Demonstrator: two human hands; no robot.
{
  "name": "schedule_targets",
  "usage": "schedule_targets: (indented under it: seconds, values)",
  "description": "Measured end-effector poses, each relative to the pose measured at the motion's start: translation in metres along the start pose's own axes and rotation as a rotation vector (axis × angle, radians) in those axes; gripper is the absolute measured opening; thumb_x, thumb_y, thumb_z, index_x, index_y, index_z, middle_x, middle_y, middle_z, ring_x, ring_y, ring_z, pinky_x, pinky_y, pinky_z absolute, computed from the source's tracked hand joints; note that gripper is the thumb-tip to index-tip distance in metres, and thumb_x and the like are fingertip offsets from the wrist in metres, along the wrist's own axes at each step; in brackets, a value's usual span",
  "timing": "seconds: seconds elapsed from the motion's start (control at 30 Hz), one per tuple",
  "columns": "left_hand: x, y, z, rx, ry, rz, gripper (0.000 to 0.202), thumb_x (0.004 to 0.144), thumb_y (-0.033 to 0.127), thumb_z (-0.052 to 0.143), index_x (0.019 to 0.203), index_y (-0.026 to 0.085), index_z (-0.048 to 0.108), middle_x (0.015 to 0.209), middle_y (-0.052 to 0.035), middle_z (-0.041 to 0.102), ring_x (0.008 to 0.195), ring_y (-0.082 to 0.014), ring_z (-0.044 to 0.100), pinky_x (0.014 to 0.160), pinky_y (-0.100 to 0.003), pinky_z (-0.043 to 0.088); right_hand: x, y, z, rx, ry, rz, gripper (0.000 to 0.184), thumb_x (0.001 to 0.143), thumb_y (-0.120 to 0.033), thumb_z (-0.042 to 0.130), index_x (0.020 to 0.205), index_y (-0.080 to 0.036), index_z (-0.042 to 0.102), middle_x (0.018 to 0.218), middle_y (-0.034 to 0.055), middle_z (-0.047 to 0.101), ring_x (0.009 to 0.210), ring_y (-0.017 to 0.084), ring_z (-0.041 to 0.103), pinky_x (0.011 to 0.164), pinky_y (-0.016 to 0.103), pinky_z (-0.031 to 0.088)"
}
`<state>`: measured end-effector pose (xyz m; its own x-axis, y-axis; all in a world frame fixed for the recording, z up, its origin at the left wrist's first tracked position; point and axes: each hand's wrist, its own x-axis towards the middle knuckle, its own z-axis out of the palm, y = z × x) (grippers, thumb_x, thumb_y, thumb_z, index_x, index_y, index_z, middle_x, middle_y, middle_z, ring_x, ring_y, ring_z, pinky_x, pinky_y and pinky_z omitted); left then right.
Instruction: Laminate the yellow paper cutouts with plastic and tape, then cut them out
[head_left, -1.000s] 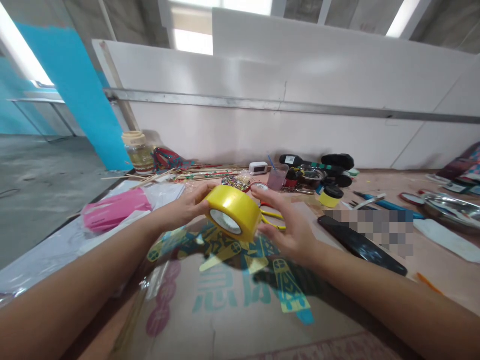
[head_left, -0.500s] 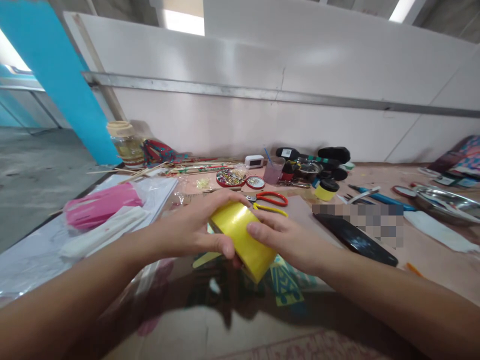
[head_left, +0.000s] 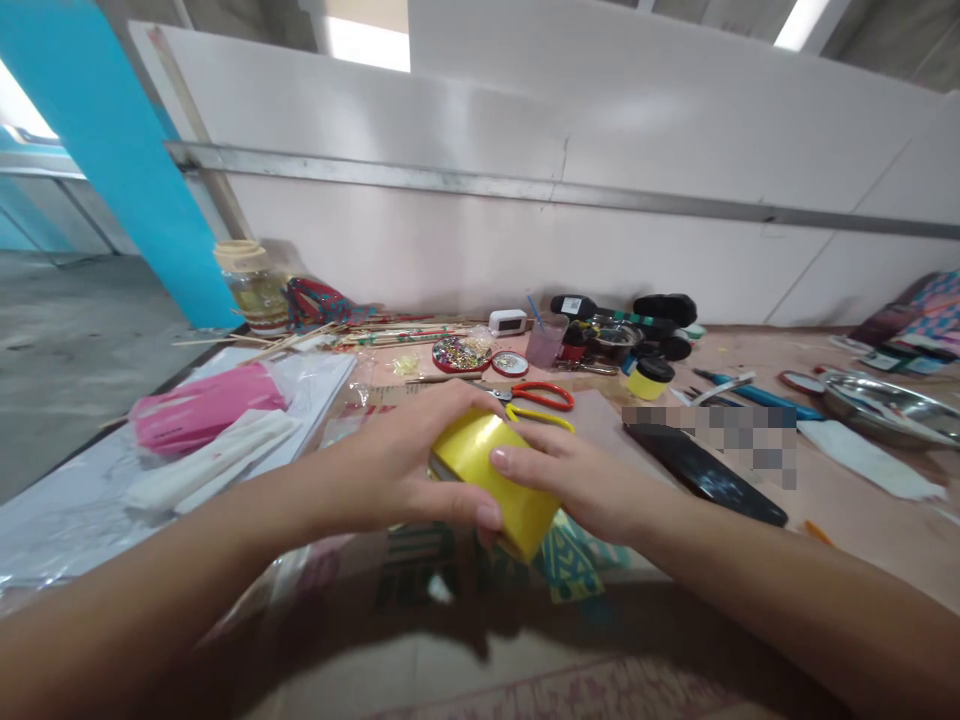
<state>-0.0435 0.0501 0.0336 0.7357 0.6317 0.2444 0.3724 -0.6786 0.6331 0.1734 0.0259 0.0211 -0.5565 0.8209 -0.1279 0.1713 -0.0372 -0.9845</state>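
A shiny yellow box-like piece [head_left: 491,455] is held in the air between both hands, tilted with its lower corner toward me. My left hand [head_left: 420,460] wraps its left side, fingers over the far edge and thumb across the near lower part. Closed on the right side, my right hand [head_left: 559,470] lays its thumb on the yellow top face. A grey edge shows at the piece's left end; the underside is hidden. Just beyond lie scissors [head_left: 544,395] with red and yellow handles. Under my right hand is a yellow piece with blue-green patterns [head_left: 570,565].
A pink packet [head_left: 210,408] lies on white sheets at left. Along the back stand a jar [head_left: 253,285], a red dish of beads [head_left: 459,353], a cup [head_left: 546,342] and a yellow paint pot [head_left: 649,380]. A black phone-like object [head_left: 705,475] and metal bowl [head_left: 892,405] are at right.
The yellow piece has shifted slightly right and turned a little. My left thumb has slid right along its near side. A pale yellow strip seen below my left hand no longer shows.
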Motion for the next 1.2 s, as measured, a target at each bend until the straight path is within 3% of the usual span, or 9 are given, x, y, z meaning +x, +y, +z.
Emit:
schedule_targets:
  seconds: [0.13, 0.3, 0.4, 0.53, 0.63, 0.77, 0.9, 1.07, 1.2]
  values:
    - [-0.001, -0.001, -0.009, -0.013, -0.035, -0.012, 0.072, 0.076, 0.073, 0.071, 0.128, 0.024, 0.056, 0.129, -0.0108, 0.062, 0.115, -0.0309, 0.058, 0.095, -0.043, 0.049, 0.0, -0.002, -0.003, 0.063, -0.096, -0.022, 0.048, 0.086, -0.053, 0.071, 0.118, -0.018, 0.067, 0.099, 0.006, 0.068, 0.082, 0.018, 0.063, 0.07, 0.029, 0.051]
    - [-0.01, 0.025, -0.02, 0.059, -0.142, -0.119, 0.045, 0.086, 0.055, 0.068, 0.122, 0.03, 0.059, 0.118, -0.0014, 0.067, 0.103, -0.0236, 0.063, 0.084, -0.033, 0.05, -0.01, -0.018, -0.006, -0.135, -0.334, 0.005, 0.041, 0.083, -0.036, 0.076, 0.118, -0.017, 0.065, 0.103, 0.0044, 0.069, 0.092, 0.02, 0.065, 0.078, 0.029, 0.052]
    - [-0.011, 0.034, -0.019, 0.118, -0.122, -0.222, 0.04, 0.085, 0.059, 0.065, 0.109, 0.027, 0.064, 0.105, -0.0003, 0.07, 0.094, -0.0228, 0.064, 0.077, -0.031, 0.048, -0.016, -0.028, -0.006, -0.339, -0.219, -0.038, 0.045, 0.079, -0.044, 0.08, 0.114, -0.018, 0.067, 0.106, 0.0049, 0.07, 0.096, 0.024, 0.065, 0.079, 0.03, 0.053]
    - [-0.005, 0.03, -0.01, 0.049, -0.146, -0.245, 0.043, 0.089, 0.065, 0.058, 0.1, 0.024, 0.065, 0.097, 0.0007, 0.07, 0.088, -0.0204, 0.064, 0.074, -0.029, 0.048, -0.015, -0.032, -0.011, -0.453, -0.13, -0.129, 0.038, 0.077, -0.045, 0.083, 0.106, -0.023, 0.071, 0.108, 0.0012, 0.071, 0.101, 0.023, 0.065, 0.085, 0.029, 0.05]
    - [-0.001, 0.021, -0.008, -0.034, -0.195, -0.251, 0.043, 0.094, 0.063, 0.052, 0.107, 0.025, 0.065, 0.102, 0.0005, 0.07, 0.093, -0.0192, 0.064, 0.077, -0.028, 0.049, -0.004, -0.025, -0.02, -0.474, -0.033, -0.2, 0.037, 0.08, -0.055, 0.076, 0.09, -0.02, 0.071, 0.089, 0.0008, 0.069, 0.084, 0.019, 0.063, 0.072, 0.027, 0.048]
    - [0.001, 0.013, -0.01, -0.072, -0.256, -0.223, 0.044, 0.096, 0.061, 0.049, 0.11, 0.023, 0.066, 0.109, -0.0019, 0.071, 0.101, -0.0201, 0.065, 0.084, -0.028, 0.05, 0.01, -0.01, -0.03, -0.467, 0.129, -0.222, 0.058, 0.085, -0.074, 0.058, 0.072, -0.018, 0.062, 0.068, -0.001, 0.053, 0.063, 0.013, 0.049, 0.053, 0.023, 0.035]
    - [-0.001, 0.012, -0.008, -0.11, -0.273, -0.211, 0.042, 0.098, 0.057, 0.047, 0.118, 0.025, 0.066, 0.116, -0.0017, 0.072, 0.112, -0.0216, 0.064, 0.091, -0.028, 0.049, 0.012, -0.005, -0.031, -0.447, 0.112, -0.221, 0.06, 0.084, -0.076, 0.058, 0.072, -0.017, 0.06, 0.067, -0.0026, 0.048, 0.06, 0.011, 0.043, 0.05, 0.023, 0.029]
    - [-0.001, 0.016, 0.005, -0.115, -0.126, -0.26, 0.04, 0.098, 0.055, 0.046, 0.117, 0.029, 0.07, 0.117, 0.0004, 0.074, 0.114, -0.0238, 0.064, 0.094, -0.031, 0.049, 0.007, -0.011, -0.025, -0.459, 0.113, -0.249, 0.06, 0.085, -0.076, 0.056, 0.07, -0.018, 0.058, 0.066, -0.0026, 0.047, 0.061, 0.011, 0.043, 0.051, 0.023, 0.03]
    - [-0.003, 0.019, 0.005, -0.148, -0.188, -0.322, 0.043, 0.096, 0.059, 0.049, 0.122, 0.032, 0.07, 0.12, 0.0014, 0.074, 0.115, -0.0241, 0.065, 0.094, -0.031, 0.049, 0.004, -0.014, -0.022, -0.475, 0.07, -0.251, 0.055, 0.087, -0.07, 0.059, 0.07, -0.018, 0.058, 0.066, -0.0026, 0.048, 0.062, 0.012, 0.045, 0.053, 0.024, 0.031]
